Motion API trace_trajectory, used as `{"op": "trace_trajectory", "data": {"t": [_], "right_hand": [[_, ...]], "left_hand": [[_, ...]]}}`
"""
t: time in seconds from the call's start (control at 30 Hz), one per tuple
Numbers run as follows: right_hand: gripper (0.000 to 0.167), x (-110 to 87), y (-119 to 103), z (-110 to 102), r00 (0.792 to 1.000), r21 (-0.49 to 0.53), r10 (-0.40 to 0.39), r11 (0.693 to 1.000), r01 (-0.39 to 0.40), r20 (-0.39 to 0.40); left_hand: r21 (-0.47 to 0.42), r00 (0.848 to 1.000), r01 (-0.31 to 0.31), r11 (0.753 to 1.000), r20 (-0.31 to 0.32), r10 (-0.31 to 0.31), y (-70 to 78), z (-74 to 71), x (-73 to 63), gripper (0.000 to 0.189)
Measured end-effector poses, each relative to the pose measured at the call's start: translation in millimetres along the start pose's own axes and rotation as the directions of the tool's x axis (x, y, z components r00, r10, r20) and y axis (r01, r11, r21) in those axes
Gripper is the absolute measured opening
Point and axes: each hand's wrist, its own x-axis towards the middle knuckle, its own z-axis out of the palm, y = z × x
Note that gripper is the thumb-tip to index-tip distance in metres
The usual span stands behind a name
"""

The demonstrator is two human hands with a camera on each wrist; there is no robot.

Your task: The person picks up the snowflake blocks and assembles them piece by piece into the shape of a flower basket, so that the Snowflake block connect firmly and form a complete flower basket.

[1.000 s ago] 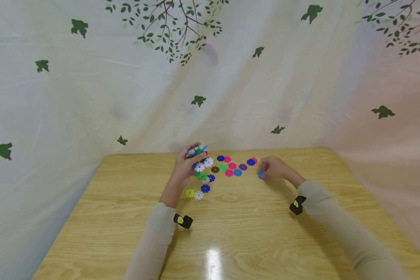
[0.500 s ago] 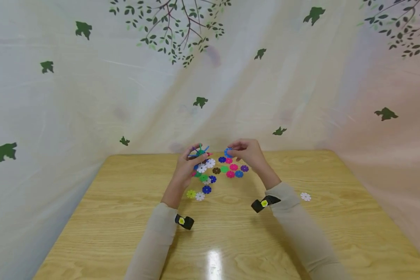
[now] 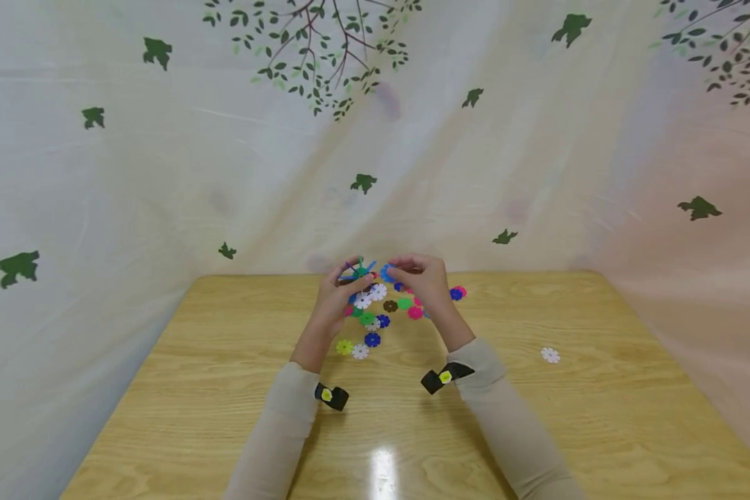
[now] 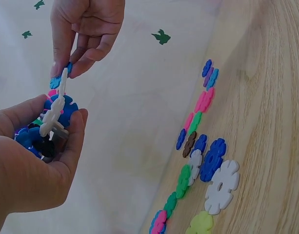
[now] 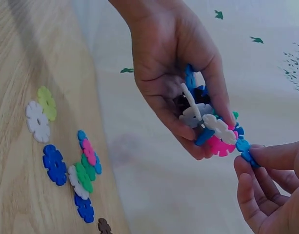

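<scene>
My left hand [image 3: 332, 302] holds a cluster of interlocked snowflake discs [image 5: 217, 129] up above the far part of the table. White, pink, blue, grey and black discs show in it, at angles to each other; fingers and palm hide part of it. My right hand [image 3: 426, 281] pinches a light blue snowflake disc [image 5: 245, 150] between thumb and fingers. In the right wrist view that disc meets the cluster's edge beside a pink disc [image 5: 221, 146]. Whether its slot is engaged, I cannot tell.
Loose snowflake discs lie on the wooden table [image 3: 256, 417] below the hands, among them a yellow disc [image 3: 344, 346], a brown disc [image 3: 390, 305] and a dark blue disc [image 3: 372, 339]. A white disc [image 3: 551, 355] lies apart at the right. A printed curtain [image 3: 275, 173] hangs behind the table.
My right hand has carried the light blue disc from the table's right side leftward and up to the cluster. My left hand has stayed nearly still, holding the cluster.
</scene>
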Motion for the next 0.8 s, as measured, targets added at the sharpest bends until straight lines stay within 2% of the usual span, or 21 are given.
{"op": "trace_trajectory", "data": {"t": [0.27, 0.5, 0.8], "right_hand": [[0.026, 0.4, 8, 4, 0.999, -0.014, -0.047, 0.999, 0.047, -0.003], [0.021, 0.1, 11, 6, 0.996, -0.033, -0.079, 0.996, 0.078, -0.029], [0.018, -1.9, 11, 7, 0.993, -0.016, -0.098, 0.995, 0.097, -0.059]], "left_hand": [[0.043, 1.000, -0.020, 0.999, -0.001, 0.020, -2.4, -2.8, 1.1, 0.053], [0.076, 0.999, -0.036, 0.996, -0.003, 0.037, -1.4, -1.9, -1.5, 0.058], [0.093, 0.998, -0.061, 0.994, -0.022, 0.063, -2.5, 0.5, -3.2, 0.054]]}}
